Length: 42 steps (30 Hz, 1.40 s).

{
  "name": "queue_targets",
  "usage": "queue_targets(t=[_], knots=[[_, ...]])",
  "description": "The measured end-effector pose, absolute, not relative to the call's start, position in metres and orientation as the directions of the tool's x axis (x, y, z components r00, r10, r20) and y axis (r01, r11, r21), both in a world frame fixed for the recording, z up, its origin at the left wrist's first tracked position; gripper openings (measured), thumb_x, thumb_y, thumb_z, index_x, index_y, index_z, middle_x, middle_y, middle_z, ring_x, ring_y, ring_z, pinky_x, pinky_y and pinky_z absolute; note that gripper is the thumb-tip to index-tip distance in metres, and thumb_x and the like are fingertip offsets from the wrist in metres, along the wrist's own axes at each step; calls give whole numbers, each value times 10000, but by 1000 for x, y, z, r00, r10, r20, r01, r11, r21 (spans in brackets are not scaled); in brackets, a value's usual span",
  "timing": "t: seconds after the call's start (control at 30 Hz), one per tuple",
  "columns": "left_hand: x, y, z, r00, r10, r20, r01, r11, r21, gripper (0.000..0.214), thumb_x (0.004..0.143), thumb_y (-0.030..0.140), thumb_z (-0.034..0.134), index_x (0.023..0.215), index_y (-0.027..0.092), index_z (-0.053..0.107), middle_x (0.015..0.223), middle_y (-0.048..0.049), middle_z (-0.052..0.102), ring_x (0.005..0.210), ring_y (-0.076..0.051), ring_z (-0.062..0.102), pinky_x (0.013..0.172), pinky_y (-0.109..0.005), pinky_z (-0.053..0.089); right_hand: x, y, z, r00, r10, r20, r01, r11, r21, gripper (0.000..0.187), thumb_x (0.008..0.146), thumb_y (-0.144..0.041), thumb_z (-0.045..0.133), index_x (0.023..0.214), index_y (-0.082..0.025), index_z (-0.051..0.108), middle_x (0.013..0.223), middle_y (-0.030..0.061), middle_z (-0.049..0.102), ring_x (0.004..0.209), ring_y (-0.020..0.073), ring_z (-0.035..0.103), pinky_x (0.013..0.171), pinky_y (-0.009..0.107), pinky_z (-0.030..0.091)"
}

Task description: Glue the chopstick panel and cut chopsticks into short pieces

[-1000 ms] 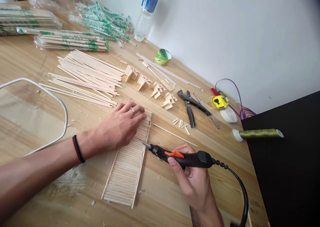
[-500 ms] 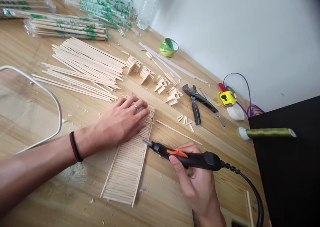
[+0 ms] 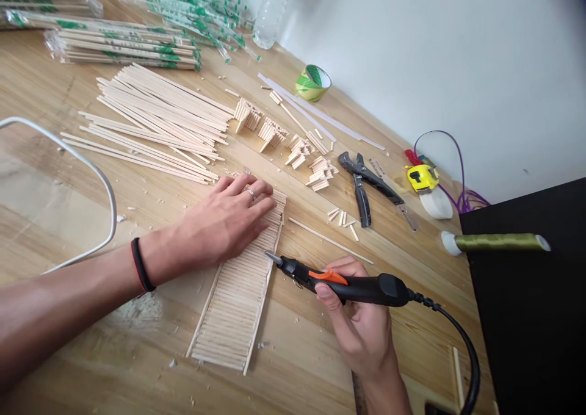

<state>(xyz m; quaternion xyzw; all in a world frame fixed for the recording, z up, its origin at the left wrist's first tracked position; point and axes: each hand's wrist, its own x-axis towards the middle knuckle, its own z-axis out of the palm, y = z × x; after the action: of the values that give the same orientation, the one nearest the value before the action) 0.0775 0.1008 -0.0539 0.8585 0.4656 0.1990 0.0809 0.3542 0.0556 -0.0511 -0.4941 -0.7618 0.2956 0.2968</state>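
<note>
Glue gun [image 3: 361, 288], pinched in the grip of the right hand [image 3: 366, 339], had barely shifted — its tip [image 3: 274, 258] stayed at the right edge of the stick panel [image 3: 231, 317], lower centre, so work apparently lingered there. The left hand [image 3: 226, 224] covered the panel's upper end; whether it pinched anything, I couldn't tell.

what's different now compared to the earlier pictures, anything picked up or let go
Mainly the view shifted: the clear bottle sits higher, with more cut off, and the yellow tape measure sits further right. Nothing was taken hold of or let go. The right hand stays gripping the black corded tool, its tip by the stick panel; the left hand stays on the panel.
</note>
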Motion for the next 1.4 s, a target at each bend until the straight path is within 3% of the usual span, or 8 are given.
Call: queue_targets(t=[0.2, 0.4, 0.5, 0.67, 0.83, 1.03, 1.2, 1.4], knots=[[60, 115, -47, 409, 881, 238, 493, -433, 755, 276, 1032, 190, 423, 1181, 171, 654, 1255, -109, 678, 1175, -234, 596, 1054, -425, 470, 353, 55, -49, -343, 930, 133, 586, 322, -744, 86, 978, -288, 619, 986, -229, 558, 931, 32, 544, 814, 194, 567, 714, 336, 456], [49, 125, -37, 61, 998, 27, 87, -32, 996, 180, 1006, 349, 553, 1022, 183, 618, 727, -6, 671, 607, -123, 622, 566, -245, 493, 349, 53, -47, -333, 933, 137, 588, 319, -744, 76, 986, -285, 611, 981, -229, 561, 927, 26, 548, 831, 190, 575, 744, 335, 451], [51, 123, -34, 78, 994, -80, 33, 78, 996, 259, 983, 457, 604, 946, 202, 620, 459, 81, 463, 364, -79, 391, 379, -209, 286, 349, 52, -48, -335, 927, 171, 579, 346, -738, 68, 981, -272, 617, 981, -226, 567, 936, 26, 554, 843, 187, 583, 748, 328, 457], [51, 121, -28, 138, 986, -89, 3, 90, 996, 404, 957, 570, 607, 772, 212, 582, 422, 92, 322, 352, -72, 275, 369, -226, 187, 348, 51, -47, -335, 920, 206, 595, 376, -711, 72, 974, -267, 625, 971, -222, 570, 928, 31, 567, 842, 192, 599, 741, 327, 470], [50, 116, -21, 167, 986, 21, 341, -78, 937, 617, 1015, 620, 426, 582, 190, 514, 471, 45, 357, 426, -86, 310, 437, -247, 222, 346, 52, -46, -329, 919, 216, 601, 380, -703, 85, 974, -283, 625, 960, -221, 569, 917, 37, 575, 821, 196, 606, 717, 333, 486], [52, 111, -30, 523, 826, 211, 496, -496, 713, 190, 977, 271, 551, 987, 162, 706, 845, -36, 641, 688, -143, 568, 662, -269, 432, 342, 49, -46, -327, 917, 226, 605, 387, -696, 89, 969, -286, 633, 974, -228, 566, 925, 44, 579, 849, 208, 612, 728, 343, 501], [51, 112, -42, 499, 831, 246, 551, -524, 649, 297, 926, 214, 600, 1213, 150, 644, 1076, -84, 622, 822, -184, 596, 777, -318, 488, 341, 48, -44, -311, 929, 203, 615, 359, -702, 100, 963, -289, 643, 965, -225, 566, 932, 40, 576, 852, 205, 603, 744, 348, 490], [51, 113, -45, 527, 829, 189, 595, -518, 615, 333, 912, 259, 631, 1228, 154, 632, 1127, -97, 618, 925, -230, 615, 844, -363, 495, 343, 48, -39, -322, 933, 158, 610, 333, -719, 80, 972, -275, 628, 949, -219, 576, 918, 33, 569, 826, 189, 594, 736, 337, 473]])
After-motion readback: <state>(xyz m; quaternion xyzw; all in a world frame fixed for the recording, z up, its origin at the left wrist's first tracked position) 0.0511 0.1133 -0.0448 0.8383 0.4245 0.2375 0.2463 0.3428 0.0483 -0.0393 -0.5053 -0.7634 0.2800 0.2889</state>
